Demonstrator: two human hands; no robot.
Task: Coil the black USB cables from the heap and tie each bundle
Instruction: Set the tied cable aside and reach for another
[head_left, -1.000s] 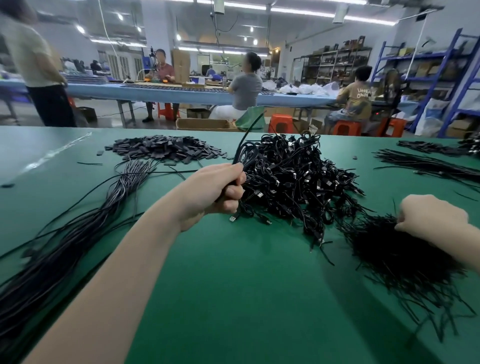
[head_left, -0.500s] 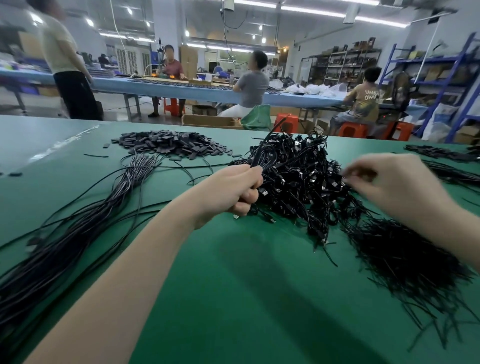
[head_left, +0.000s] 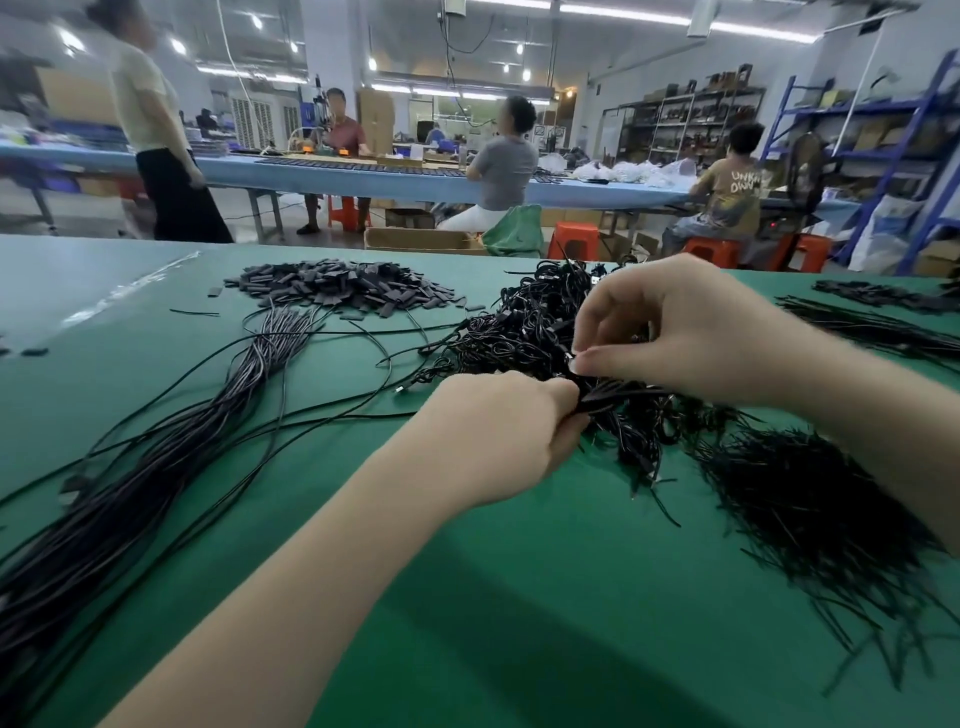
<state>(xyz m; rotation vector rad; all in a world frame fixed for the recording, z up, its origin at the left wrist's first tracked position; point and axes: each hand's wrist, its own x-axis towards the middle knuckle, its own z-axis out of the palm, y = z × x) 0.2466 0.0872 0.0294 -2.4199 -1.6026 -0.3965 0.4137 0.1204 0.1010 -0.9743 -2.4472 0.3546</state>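
Table (head_left: 467, 597): green surface, carries all items listed below; runs across the whole foreground.
Loose cable run (head_left: 156, 467): long straight black cables laid in a thick sheaf, left side of table, running from the near left corner toward the far middle; a few single strands stray off to the right.
Tie heap (head_left: 810, 519): mass of thin black strands, right side of table, just beside and nearer than the coiled heap.
Coiled cable heap (head_left: 519, 332): tangled pile of black USB cables with small connectors, centre of table, behind both hands.
Flat black pieces (head_left: 343, 286): pile of small dark rectangular tabs, far left-centre of table, at the far end of the loose cable run.
Far strands (head_left: 883, 327): further black strands at the right edge of table, well apart from the hands.
Left hand (head_left: 498, 431): clenched round a cable bundle, fingers curled, in front of the coiled heap.
Right hand (head_left: 675, 332): thumb and forefinger pinching at the same bundle just above the left hand's grip; what exactly sits between the fingertips is too small to tell.
Cable bundle (head_left: 618, 397): short black coil, lies sideways, protruding right from the left fist, above the table in front of the heap.
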